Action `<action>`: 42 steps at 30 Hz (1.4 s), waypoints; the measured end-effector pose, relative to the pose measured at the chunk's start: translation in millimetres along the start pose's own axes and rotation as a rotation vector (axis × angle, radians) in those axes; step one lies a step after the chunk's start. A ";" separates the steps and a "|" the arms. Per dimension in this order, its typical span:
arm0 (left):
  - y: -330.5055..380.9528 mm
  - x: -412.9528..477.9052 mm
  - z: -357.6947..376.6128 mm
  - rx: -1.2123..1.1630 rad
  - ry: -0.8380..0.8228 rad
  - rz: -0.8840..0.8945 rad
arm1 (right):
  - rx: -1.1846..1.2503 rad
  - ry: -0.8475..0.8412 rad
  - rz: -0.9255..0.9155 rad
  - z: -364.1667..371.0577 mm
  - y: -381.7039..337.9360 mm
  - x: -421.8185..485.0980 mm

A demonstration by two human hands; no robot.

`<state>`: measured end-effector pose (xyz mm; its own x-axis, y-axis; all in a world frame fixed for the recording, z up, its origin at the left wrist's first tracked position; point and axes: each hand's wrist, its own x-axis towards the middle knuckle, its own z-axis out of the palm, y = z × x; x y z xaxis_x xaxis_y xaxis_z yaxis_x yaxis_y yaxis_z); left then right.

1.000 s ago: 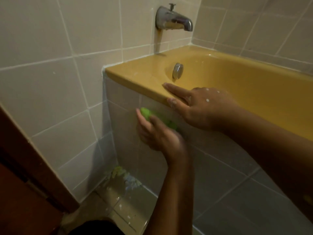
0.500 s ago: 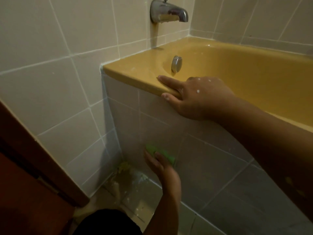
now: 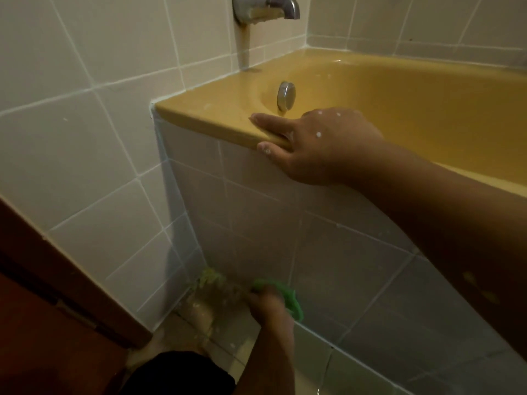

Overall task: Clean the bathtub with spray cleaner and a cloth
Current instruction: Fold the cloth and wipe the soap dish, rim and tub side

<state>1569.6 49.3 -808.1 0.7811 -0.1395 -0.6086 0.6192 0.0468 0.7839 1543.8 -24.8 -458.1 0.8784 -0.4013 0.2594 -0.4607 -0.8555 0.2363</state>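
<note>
Pale tiled walls close the corner around a yellow bathtub (image 3: pixel 205 121). Low on its grey tiled front panel (image 3: pixel 342 252), near the left end where the panel meets the floor (image 3: pixel 242 352), the left hand (image 3: pixel 268 306) holds a green cloth (image 3: pixel 288 297) against the lowest tiles, its grip closed around it. Just beside the cloth, yellowish foam (image 3: pixel 211 276) lies in the floor corner. The right hand (image 3: pixel 319 146) rests on the front rim of the bathtub with its grip released: forefinger flat on top, thumb against the outer edge. A metal spout (image 3: pixel 265 10) is on the wall above.
</note>
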 end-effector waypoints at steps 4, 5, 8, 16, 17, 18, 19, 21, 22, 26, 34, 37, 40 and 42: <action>73.7 -53.2 3.8 -0.109 -0.031 0.224 | 0.015 -0.022 0.000 -4.1 -1.9 -6.4; 96.0 -73.5 0.4 -0.122 -0.067 0.320 | 0.031 -0.027 0.004 -5.3 -1.5 -9.6; 150.4 -113.7 -4.7 -0.104 -0.245 0.597 | 0.130 -0.050 0.027 -10.5 2.5 -20.9; 225.2 -140.0 -35.4 -0.116 -0.734 0.670 | 0.367 -0.065 0.021 -12.7 9.9 -37.5; 225.6 -135.6 -42.2 -0.108 -0.788 0.651 | 0.360 -0.060 0.006 -14.0 10.0 -41.7; 225.3 -131.1 -48.6 -0.103 -0.834 0.622 | 0.352 -0.046 -0.014 -15.6 10.4 -46.0; 224.3 -126.8 -54.8 -0.099 -0.883 0.598 | 0.344 -0.024 -0.041 -17.7 9.6 -51.0; 223.6 -124.8 -66.4 -0.092 -0.964 0.559 | 0.340 0.043 -0.108 -20.1 2.6 -63.6; 222.9 -124.0 -71.6 -0.090 -1.015 0.539 | 0.364 0.077 -0.132 -18.7 -3.9 -72.1; 212.5 -117.5 -89.0 -0.033 -1.194 0.472 | 0.589 0.164 -0.112 9.5 -42.9 -121.6; 183.2 -103.7 -105.9 0.565 -1.180 0.654 | 1.095 0.131 0.241 74.6 -77.9 -192.6; 173.6 -109.3 -107.9 0.705 -0.908 0.706 | 1.250 0.199 0.412 88.9 -92.3 -207.0; 167.9 -114.0 -117.0 0.842 -0.781 0.580 | 1.354 0.302 0.535 97.6 -100.2 -207.4; 169.6 -112.9 -124.1 0.837 -0.867 0.517 | 1.400 0.362 0.559 99.2 -103.2 -206.3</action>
<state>1596.5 195.8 -621.7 0.4121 -0.8919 -0.1859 -0.2167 -0.2942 0.9309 1422.8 113.9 -628.8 0.4692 -0.8419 0.2668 -0.0441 -0.3241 -0.9450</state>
